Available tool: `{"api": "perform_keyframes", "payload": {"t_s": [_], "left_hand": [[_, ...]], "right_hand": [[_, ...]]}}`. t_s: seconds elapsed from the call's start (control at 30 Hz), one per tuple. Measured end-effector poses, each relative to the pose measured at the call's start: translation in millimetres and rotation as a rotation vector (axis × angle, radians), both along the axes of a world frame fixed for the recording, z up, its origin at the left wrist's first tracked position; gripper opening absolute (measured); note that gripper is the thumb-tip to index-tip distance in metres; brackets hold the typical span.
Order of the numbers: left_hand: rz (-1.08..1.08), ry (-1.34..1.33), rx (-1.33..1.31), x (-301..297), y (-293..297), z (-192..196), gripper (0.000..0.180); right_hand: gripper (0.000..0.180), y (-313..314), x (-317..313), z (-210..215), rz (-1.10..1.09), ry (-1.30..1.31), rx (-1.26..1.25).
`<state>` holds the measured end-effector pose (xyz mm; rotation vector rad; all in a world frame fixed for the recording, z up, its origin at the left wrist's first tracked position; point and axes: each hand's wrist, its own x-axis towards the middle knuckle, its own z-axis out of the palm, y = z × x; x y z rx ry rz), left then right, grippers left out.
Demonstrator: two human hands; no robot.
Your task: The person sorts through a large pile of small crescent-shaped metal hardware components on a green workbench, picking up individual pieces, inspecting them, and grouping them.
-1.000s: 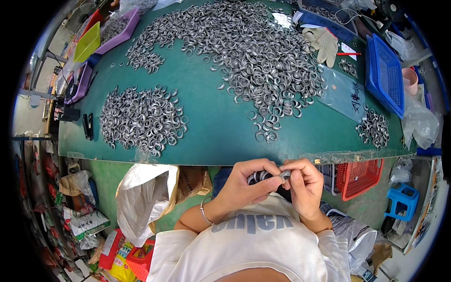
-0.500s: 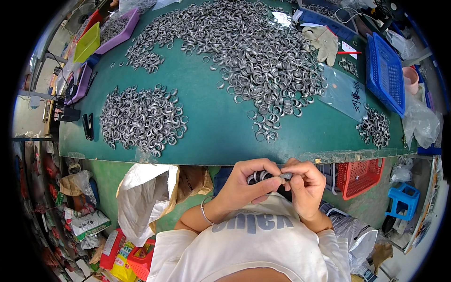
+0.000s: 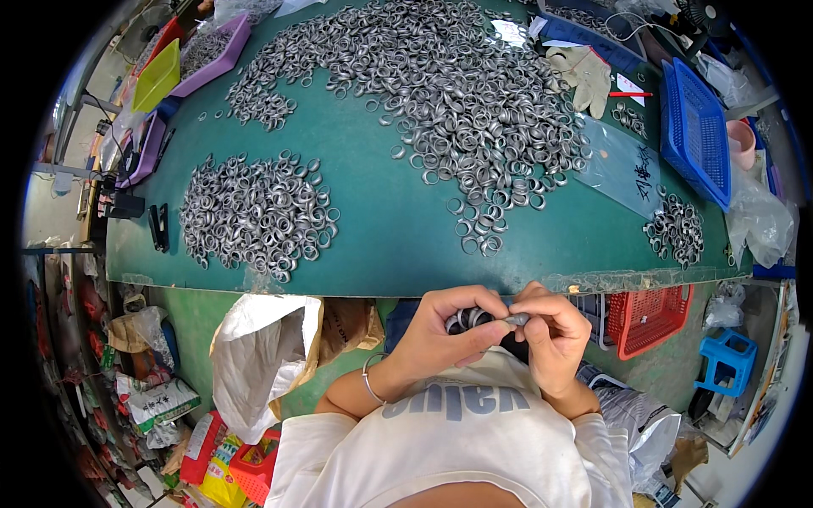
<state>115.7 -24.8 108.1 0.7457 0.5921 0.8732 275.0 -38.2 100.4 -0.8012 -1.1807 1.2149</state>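
Observation:
My left hand (image 3: 451, 332) is closed around several grey metal rings (image 3: 467, 319), in front of my chest just off the table's near edge. Between the two hands one ring (image 3: 516, 319) is pinched, with the fingers of my right hand (image 3: 553, 331) on it. Fingers hide most of that ring. On the green table (image 3: 373, 229) a big heap of like rings (image 3: 474, 102) spreads across the middle and back. A smaller pile of rings (image 3: 258, 216) lies at the left, and another small pile (image 3: 675, 230) at the right.
At the right stand blue baskets (image 3: 696, 131); a work glove (image 3: 581, 78), a red pen (image 3: 630, 95) and a clear plastic bag (image 3: 622, 173) lie nearby. A stapler (image 3: 159, 227) sits at the left edge. Below are a paper sack (image 3: 262, 360), a red basket (image 3: 650, 320) and a blue stool (image 3: 727, 360).
My right hand has shifted very slightly to the right, and the pinched ring has turned a little. My left hand and the piles look the same.

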Motion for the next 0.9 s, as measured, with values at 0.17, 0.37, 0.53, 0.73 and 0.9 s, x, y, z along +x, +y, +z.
{"api": "perform_keyframes", "payload": {"t_s": [0.17,0.37,0.53,0.73,0.9], "left_hand": [[0.004,-0.010,-0.005,-0.1,-0.3,0.6,0.009],[0.080,0.114,0.094,1.4,-2.1,6.4,0.009],[0.158,0.245,0.338,4.2,-1.1,4.0,0.012],[0.205,0.302,0.498,5.1,0.3,1.2,0.013],[0.177,0.290,0.446,4.6,0.3,3.3,0.009]], "right_hand": [[0.016,-0.2,0.6,0.8,0.005,-0.014,-0.004],[0.016,-1.9,1.4,3.8,-0.006,-0.023,-0.065],[0.020,1.0,1.8,4.3,0.031,-0.017,-0.027],[0.020,2.9,3.1,4.8,0.066,-0.040,-0.005],[0.018,3.2,1.4,4.6,0.051,-0.005,-0.017]]}}
